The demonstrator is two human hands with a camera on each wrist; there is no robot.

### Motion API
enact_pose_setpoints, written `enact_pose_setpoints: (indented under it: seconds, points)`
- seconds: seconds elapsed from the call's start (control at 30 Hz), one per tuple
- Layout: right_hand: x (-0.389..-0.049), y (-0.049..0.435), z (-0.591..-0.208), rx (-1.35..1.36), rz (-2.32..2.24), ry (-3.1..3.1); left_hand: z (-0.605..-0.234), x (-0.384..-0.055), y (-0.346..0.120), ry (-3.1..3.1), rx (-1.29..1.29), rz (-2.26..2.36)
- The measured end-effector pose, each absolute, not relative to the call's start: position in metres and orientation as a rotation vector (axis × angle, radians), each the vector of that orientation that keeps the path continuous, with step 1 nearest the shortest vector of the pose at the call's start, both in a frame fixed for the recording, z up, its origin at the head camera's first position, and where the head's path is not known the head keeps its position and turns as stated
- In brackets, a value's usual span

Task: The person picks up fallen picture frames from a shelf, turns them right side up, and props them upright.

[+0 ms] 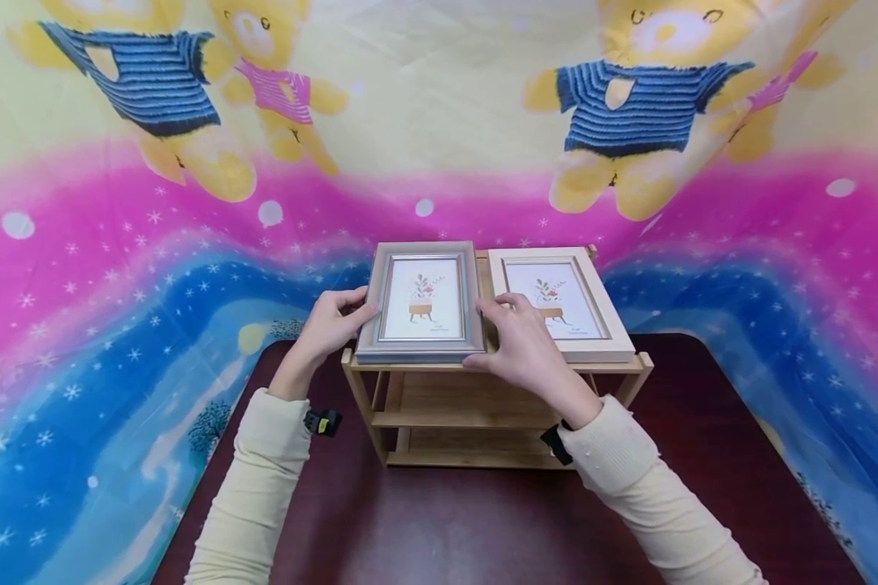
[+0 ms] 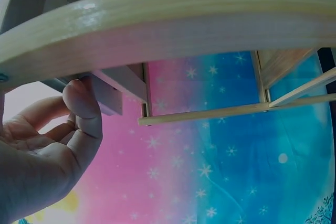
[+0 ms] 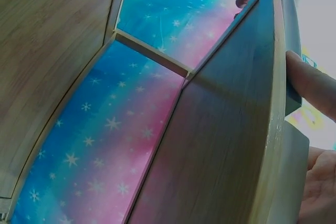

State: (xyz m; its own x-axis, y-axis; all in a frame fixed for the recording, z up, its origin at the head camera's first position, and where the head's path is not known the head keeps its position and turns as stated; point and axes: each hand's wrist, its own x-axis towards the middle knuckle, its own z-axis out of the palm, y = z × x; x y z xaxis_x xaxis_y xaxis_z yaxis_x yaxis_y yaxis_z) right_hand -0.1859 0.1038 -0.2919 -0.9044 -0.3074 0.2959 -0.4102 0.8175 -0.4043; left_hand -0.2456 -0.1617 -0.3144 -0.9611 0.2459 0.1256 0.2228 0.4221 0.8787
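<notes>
A silver-grey picture frame [image 1: 426, 348] lies face up on the left part of a wooden rack's top shelf. My left hand [image 1: 327, 323] holds its left edge with thumb and fingers. At its right edge, my right hand [image 1: 525, 344] grips the side, thumb near the front corner. Beside it lies a cream-white picture frame [image 1: 614, 323], partly covered by my right hand. Both frames show a potted plant print. The left wrist view has my left hand [image 2: 58, 145] curled at the shelf edge; the right wrist view shows my right thumb [image 3: 312, 82] against the grey frame's side.
The wooden rack [image 1: 475, 418] has two lower shelves and stands on a dark red-brown table [image 1: 439, 528]. Behind and around hangs a cloth [image 1: 439, 106] printed with bears and snowflakes. Rack posts [image 1: 643, 364] stick up slightly at the corners.
</notes>
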Motion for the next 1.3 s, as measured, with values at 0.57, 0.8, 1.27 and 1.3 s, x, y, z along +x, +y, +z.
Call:
enact_pose_setpoints:
  seconds: [0.57, 0.8, 1.27, 1.3]
  points:
    - [-0.183, 0.107, -0.290, 0.661, 0.670, -2.702, -0.319, -0.239, -0.160, 2.616, 0.540, 1.935]
    - [-0.184, 0.110, -0.282, 0.633, 0.873, -2.699, -0.320, -0.238, -0.159, 2.641, 0.555, 1.970]
    - [-0.203, 0.111, -0.277, 0.429, 1.446, -2.636, -0.322, -0.236, -0.159, 2.658, 0.578, 1.995]
    - [-0.204, 0.112, -0.277, 0.415, 1.484, -2.630, -0.321, -0.235, -0.159, 2.651, 0.573, 1.998]
